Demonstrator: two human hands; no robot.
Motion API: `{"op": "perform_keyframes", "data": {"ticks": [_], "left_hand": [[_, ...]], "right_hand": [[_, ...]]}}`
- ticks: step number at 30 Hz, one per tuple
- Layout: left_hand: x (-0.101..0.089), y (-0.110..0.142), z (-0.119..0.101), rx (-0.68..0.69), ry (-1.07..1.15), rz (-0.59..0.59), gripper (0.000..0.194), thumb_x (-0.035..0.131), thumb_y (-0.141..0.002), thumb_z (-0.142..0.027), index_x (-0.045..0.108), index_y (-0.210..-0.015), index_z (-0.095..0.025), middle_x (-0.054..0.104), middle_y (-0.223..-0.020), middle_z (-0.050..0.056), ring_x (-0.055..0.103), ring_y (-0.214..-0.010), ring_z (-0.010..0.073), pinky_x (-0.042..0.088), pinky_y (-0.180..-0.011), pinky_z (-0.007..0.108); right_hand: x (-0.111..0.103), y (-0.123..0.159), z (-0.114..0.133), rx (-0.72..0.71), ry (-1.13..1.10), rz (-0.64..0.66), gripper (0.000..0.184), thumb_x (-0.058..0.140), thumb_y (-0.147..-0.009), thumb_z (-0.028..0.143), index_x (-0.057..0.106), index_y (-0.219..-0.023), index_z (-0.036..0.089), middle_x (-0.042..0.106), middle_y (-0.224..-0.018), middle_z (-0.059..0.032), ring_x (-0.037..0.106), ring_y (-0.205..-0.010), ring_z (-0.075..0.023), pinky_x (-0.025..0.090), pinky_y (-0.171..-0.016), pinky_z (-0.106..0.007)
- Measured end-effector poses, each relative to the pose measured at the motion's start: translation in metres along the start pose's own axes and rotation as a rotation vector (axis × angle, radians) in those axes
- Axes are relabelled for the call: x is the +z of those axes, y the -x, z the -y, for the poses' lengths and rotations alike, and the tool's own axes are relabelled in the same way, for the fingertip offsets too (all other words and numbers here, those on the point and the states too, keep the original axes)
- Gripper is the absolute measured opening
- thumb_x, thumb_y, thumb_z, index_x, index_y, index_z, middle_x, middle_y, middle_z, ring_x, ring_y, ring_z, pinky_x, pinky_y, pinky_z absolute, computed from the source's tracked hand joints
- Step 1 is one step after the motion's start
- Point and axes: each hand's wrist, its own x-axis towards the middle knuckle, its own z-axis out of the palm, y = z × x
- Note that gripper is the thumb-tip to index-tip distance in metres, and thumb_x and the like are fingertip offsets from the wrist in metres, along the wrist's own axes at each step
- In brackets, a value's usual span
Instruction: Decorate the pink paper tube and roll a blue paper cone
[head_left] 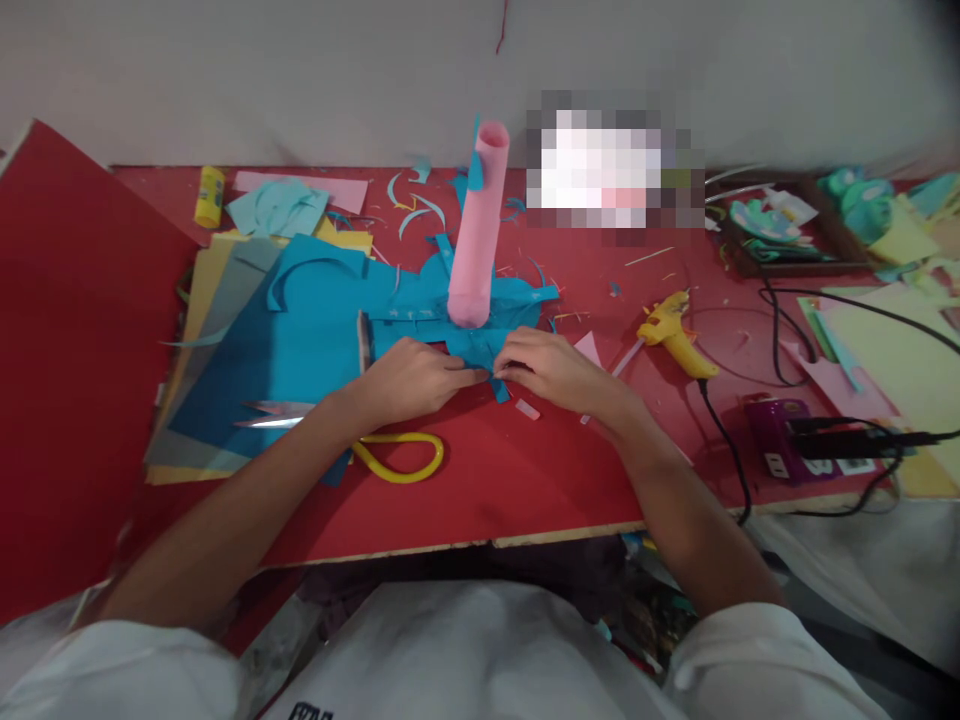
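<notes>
As blue paper in front of the pink tube is being pinched by left hand and right hand (presumably for control), scissors are being kept left of the tube, seemingly within reach.

Two hands, the left hand and right hand; one pink tube; one pair of scissors toward the desk's near edge; one glue gun; one glue stick by the far edge; one purple box, near right corner; paper scraps, too many to count.
</notes>
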Motion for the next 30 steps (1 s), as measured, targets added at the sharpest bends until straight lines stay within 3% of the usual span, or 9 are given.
{"op": "perform_keyframes", "data": {"ticks": [10,17,24,30], "left_hand": [[0.0018,0.0002,0.0012,0.031,-0.069,-0.029,0.042,0.052,-0.096,-0.009,0.074,-0.128,-0.027,0.078,-0.083,0.000,0.066,-0.066,0.0168,0.029,-0.052,0.032],[0.0019,0.0005,0.0015,0.015,0.002,-0.037,0.038,0.048,-0.101,-0.012,0.074,-0.125,-0.026,0.078,-0.084,0.002,0.064,-0.066,0.0151,0.034,-0.057,0.028],[0.0027,0.0012,0.0017,0.036,-0.063,-0.056,0.038,0.049,-0.102,-0.013,0.073,-0.127,-0.026,0.075,-0.079,0.001,0.065,-0.064,0.0160,0.031,-0.053,0.030],[0.0018,0.0007,0.0020,0.029,-0.043,-0.034,0.040,0.050,-0.100,-0.013,0.074,-0.129,-0.027,0.078,-0.084,0.002,0.065,-0.066,0.0163,0.031,-0.054,0.030]], "right_hand": [[-0.0044,0.0035,0.0003,-0.004,0.014,0.007,0.019,0.055,-0.105,0.020,0.068,-0.092,0.020,0.070,-0.096,-0.0072,0.060,-0.094,-0.0233,0.045,-0.084,-0.036],[-0.0065,0.0024,0.0075,-0.033,-0.057,0.063,0.020,0.058,-0.103,0.018,0.071,-0.087,0.020,0.071,-0.091,-0.0053,0.063,-0.090,-0.0209,0.046,-0.083,-0.034],[-0.0062,0.0017,0.0054,-0.005,-0.059,-0.041,0.014,0.064,-0.103,0.023,0.072,-0.092,0.021,0.075,-0.095,-0.0054,0.065,-0.095,-0.0221,0.047,-0.084,-0.034],[0.0003,-0.0004,0.0020,-0.001,-0.065,-0.022,0.015,0.063,-0.102,0.023,0.071,-0.089,0.021,0.074,-0.092,-0.0055,0.064,-0.094,-0.0226,0.046,-0.083,-0.035]]}}
